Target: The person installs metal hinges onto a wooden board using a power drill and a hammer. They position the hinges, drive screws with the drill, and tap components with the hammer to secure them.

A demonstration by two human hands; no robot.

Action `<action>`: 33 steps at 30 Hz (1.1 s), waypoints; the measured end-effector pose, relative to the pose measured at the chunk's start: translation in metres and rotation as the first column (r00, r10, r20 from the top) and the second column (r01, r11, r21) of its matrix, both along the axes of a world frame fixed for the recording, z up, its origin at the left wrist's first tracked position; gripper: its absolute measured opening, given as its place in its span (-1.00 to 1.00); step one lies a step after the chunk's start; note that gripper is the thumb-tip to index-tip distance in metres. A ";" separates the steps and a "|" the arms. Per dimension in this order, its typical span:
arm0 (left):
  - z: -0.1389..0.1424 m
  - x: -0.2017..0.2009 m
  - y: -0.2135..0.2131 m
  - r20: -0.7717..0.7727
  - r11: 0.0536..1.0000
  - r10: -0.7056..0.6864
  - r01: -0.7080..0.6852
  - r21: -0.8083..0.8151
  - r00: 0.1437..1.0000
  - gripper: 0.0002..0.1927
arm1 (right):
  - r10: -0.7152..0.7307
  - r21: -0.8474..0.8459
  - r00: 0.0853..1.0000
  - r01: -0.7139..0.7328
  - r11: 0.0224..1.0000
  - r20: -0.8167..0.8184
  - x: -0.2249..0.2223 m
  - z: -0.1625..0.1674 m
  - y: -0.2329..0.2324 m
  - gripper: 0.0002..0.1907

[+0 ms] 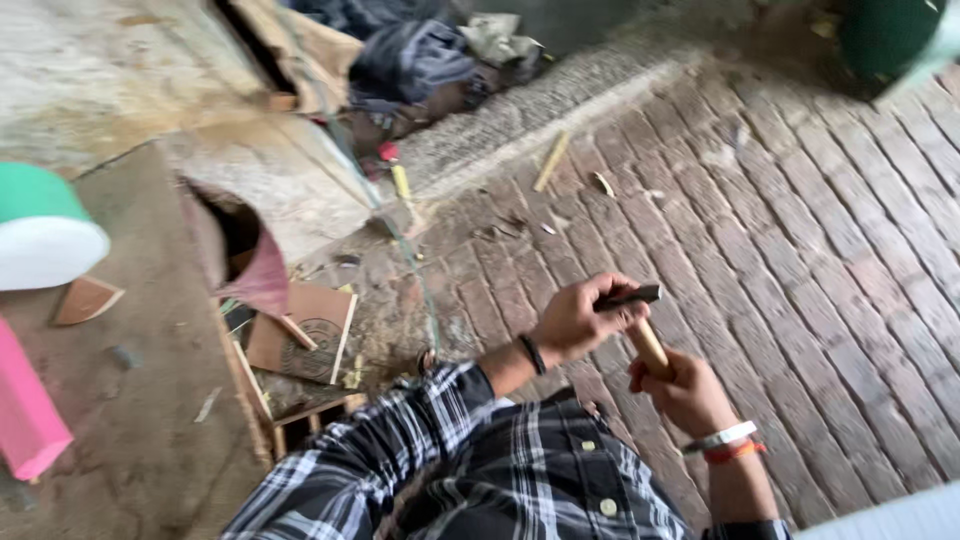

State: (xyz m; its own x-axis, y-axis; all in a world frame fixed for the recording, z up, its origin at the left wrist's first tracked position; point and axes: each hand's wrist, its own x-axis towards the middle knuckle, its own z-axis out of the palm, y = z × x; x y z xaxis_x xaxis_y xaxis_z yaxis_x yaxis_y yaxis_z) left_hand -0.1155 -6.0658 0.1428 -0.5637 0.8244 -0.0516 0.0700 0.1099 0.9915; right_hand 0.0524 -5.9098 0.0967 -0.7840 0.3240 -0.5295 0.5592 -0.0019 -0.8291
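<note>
My left hand [580,320] is closed over the dark metal head [632,297] of a small hammer. My right hand [688,392] grips the hammer's pale wooden handle [650,345] just below. Both hands are held together above a brick floor [800,250]. A black band sits on my left wrist; white and orange bands sit on the right wrist. The sleeves are black-and-white plaid.
A worn wooden workbench [130,400] lies at left, carrying a green-and-white roll [40,235] and a pink block [25,415]. Cardboard pieces [305,335] and scraps lie below its edge. Crumpled cloth [410,60] and a wood stick [551,160] lie near a stone kerb. A green container [890,35] stands top right.
</note>
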 end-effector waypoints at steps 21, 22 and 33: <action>-0.022 0.204 0.523 0.534 0.693 -0.689 0.661 0.288 0.490 -0.67 | -0.856 -0.421 0.278 0.778 0.467 -0.436 0.217 0.043 0.395 -0.81; -0.019 0.214 0.551 0.559 0.676 -0.694 0.678 0.289 0.454 -0.66 | -0.852 -0.394 0.275 0.794 0.463 -0.445 0.226 0.048 0.417 -0.79; -0.025 0.351 0.850 0.630 0.389 -0.750 0.904 0.176 0.200 -0.70 | -0.928 -0.497 -0.069 0.857 0.133 -0.367 0.355 0.037 0.640 -0.85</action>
